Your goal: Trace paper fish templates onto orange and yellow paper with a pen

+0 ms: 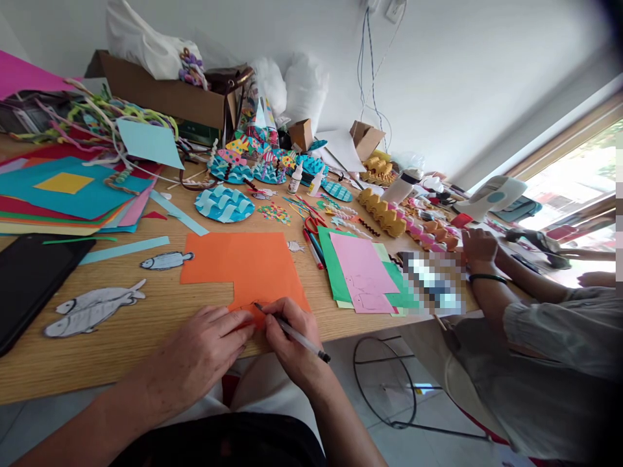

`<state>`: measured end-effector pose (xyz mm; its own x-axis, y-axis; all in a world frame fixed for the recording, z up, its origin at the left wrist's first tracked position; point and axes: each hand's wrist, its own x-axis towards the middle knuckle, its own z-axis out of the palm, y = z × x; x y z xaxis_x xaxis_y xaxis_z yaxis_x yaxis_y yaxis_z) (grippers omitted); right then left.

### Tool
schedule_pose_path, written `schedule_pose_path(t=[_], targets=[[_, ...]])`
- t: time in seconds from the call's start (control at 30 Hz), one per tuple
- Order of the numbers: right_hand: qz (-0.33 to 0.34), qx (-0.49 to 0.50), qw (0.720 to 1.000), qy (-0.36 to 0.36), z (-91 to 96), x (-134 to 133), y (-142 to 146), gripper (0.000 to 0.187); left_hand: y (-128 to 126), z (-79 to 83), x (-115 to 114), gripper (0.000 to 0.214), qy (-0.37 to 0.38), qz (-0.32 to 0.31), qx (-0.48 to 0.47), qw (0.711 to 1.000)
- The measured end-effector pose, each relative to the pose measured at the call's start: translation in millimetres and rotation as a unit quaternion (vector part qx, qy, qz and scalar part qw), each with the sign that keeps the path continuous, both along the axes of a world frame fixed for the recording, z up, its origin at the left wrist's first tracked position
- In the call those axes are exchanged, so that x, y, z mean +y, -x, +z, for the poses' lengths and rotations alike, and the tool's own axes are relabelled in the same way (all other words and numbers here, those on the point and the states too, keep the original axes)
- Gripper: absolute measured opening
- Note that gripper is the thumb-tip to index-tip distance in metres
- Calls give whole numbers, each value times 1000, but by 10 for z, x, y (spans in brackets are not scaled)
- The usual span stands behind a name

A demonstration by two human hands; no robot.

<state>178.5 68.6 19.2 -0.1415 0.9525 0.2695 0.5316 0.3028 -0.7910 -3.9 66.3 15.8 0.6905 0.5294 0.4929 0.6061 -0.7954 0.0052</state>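
An orange paper sheet (243, 263) lies on the wooden table (160, 311) near its front edge. My left hand (204, 350) rests flat on the sheet's near corner, fingers stretched out, pressing it down. My right hand (289, 340) is closed on a pen (292, 332) whose tip touches the orange paper just beside my left fingertips.
Grey paper fish cutouts (92, 311) and a black tablet (29, 279) lie to the left. Stacked coloured papers (73, 194), blue wavy paper discs (224, 203), scissors, glue bottles and pink and green sheets (363, 269) fill the table. Another person (535, 337) sits at the right, hand by yellow egg-carton pieces.
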Motion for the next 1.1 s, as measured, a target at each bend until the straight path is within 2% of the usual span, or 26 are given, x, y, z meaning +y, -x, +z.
schedule_pose_path(t=[0.47, 0.73, 1.1], targets=[[-5, 2, 1000, 1, 6, 2, 1, 12, -2, 24, 11, 34, 12, -5, 4, 1000], [-1, -4, 1000, 0, 9, 4, 10, 13, -7, -1, 0, 33, 1, -1, 1, 1000], [-9, 7, 1000, 4, 9, 5, 12, 12, 4, -56, -16, 33, 22, 6, 7, 1000]])
